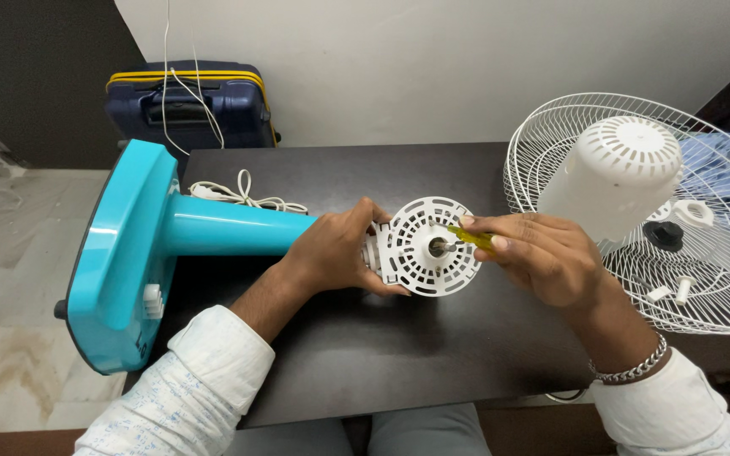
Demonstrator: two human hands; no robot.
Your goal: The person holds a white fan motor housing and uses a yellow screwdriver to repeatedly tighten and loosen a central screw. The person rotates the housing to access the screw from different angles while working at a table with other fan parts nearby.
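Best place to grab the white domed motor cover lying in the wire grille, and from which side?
Grip the white motor cover across its plain lower sidewall, coming from above. It lies tilted on the wire grille, vented dome up and right, so the smooth flank is exposed.

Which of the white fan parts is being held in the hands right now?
The round slotted motor plate on the turquoise stand's end, gripped by the left hand; the wire grille and domed cover lie untouched at right.
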